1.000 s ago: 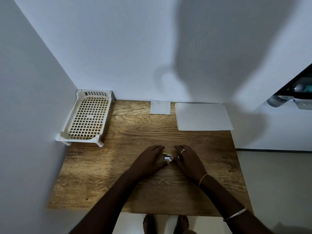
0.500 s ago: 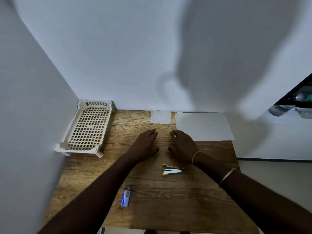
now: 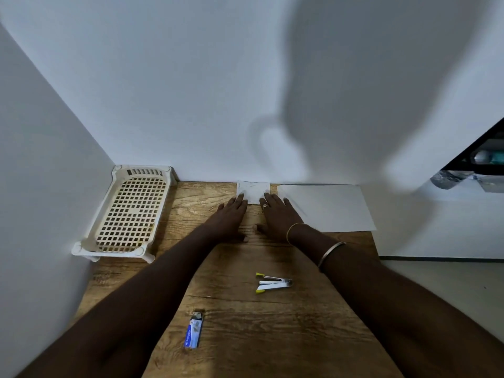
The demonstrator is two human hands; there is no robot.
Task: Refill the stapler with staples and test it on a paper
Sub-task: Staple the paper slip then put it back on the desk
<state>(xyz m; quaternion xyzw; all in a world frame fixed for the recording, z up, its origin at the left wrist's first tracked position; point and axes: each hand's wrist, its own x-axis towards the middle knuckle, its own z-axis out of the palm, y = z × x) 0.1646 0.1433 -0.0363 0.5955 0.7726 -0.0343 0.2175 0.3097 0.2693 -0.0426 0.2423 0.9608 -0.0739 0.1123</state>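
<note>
A small silver stapler (image 3: 273, 282) with yellow tips lies swung open on the wooden table (image 3: 272, 336), untouched. A blue staple box (image 3: 194, 330) lies nearer the front edge, to the left. At the back by the wall lies a small white paper (image 3: 253, 190). My left hand (image 3: 230, 218) and my right hand (image 3: 276, 215) reach flat across the table, and their straight fingertips touch that paper's near corners. Neither hand holds anything.
A cream plastic tray (image 3: 128, 214) with a grid bottom stands in the back left corner against the walls. A larger white sheet (image 3: 330, 207) lies at the back right, overhanging the table's right edge. Floor shows on the right.
Both hands let go of the stapler and moved away from me to the small paper at the back. The stapler stays open on the table. The view tilted, showing the staple box.
</note>
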